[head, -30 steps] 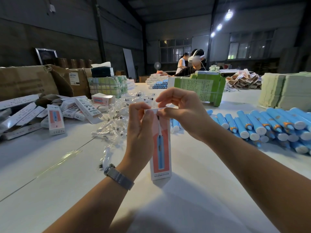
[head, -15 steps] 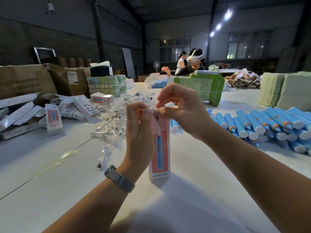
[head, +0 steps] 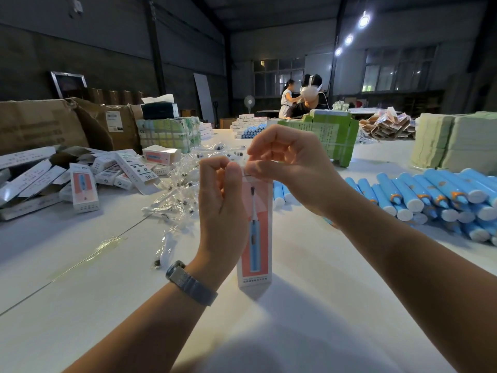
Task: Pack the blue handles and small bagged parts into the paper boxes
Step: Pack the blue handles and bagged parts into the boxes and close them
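A tall paper box [head: 255, 238] with a pink front and a printed blue toothbrush stands upright on the white table, straight ahead. My left hand [head: 222, 211] grips its upper left side, fingers curled at the top edge. My right hand [head: 290, 168] pinches the box's top flap from the right. A pile of blue handles [head: 435, 200] with white ends lies to the right. Small clear bagged parts [head: 183, 189] are heaped left of the box. What is inside the box is hidden.
Several paper boxes [head: 83, 181], some flat, some filled, lie at the left before brown cartons [head: 53, 125]. Green bundles [head: 333, 135] and pale stacks [head: 454, 141] stand behind. Two persons [head: 304, 98] are at the table's far end.
Both hands have worked at the top of the box; the flap has gone from raised to nearly flat. The box has stayed standing in the same place.
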Tool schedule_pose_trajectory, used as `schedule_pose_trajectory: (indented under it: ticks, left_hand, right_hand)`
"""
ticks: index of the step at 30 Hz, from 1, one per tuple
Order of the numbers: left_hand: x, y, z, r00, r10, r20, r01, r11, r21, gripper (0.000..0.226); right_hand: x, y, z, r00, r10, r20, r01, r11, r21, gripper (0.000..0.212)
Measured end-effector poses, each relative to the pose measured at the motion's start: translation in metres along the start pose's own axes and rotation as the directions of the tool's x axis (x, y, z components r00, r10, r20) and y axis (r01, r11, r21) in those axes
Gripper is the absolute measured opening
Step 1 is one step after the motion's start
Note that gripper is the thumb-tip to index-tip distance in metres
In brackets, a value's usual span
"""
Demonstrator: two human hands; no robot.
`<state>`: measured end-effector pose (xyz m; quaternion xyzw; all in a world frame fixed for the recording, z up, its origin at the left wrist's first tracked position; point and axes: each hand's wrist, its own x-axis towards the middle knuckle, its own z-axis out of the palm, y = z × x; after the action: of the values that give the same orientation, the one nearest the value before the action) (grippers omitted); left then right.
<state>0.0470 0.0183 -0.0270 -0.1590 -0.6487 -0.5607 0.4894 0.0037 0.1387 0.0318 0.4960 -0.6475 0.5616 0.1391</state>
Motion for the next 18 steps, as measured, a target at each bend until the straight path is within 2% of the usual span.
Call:
schedule_pose_trajectory:
  ticks: [7, 14, 18]
  left_hand:
    - [0.002, 0.005, 0.0, 1.0, -0.016, -0.006, 0.016, 1.0, -0.011, 0.012]
    - [0.002, 0.005, -0.002, 1.0, -0.023, 0.008, 0.023, 1.0, 0.004, 0.018]
    - [0.002, 0.004, -0.002, 1.0, -0.005, 0.012, 0.005, 1.0, 0.01, 0.02]
  right_hand:
    - [0.002, -0.004, -0.003, 0.999, 0.0, 0.037, -0.001, 1.0, 0.003, 0.022]
    - [0.006, -0.008, -0.007, 0.996, -0.014, 0.091, 0.022, 0.996, -0.089, 0.026]
    - [0.008, -0.011, -0.013, 0.988, 0.039, 0.15, -0.034, 0.999, -0.035, 0.026]
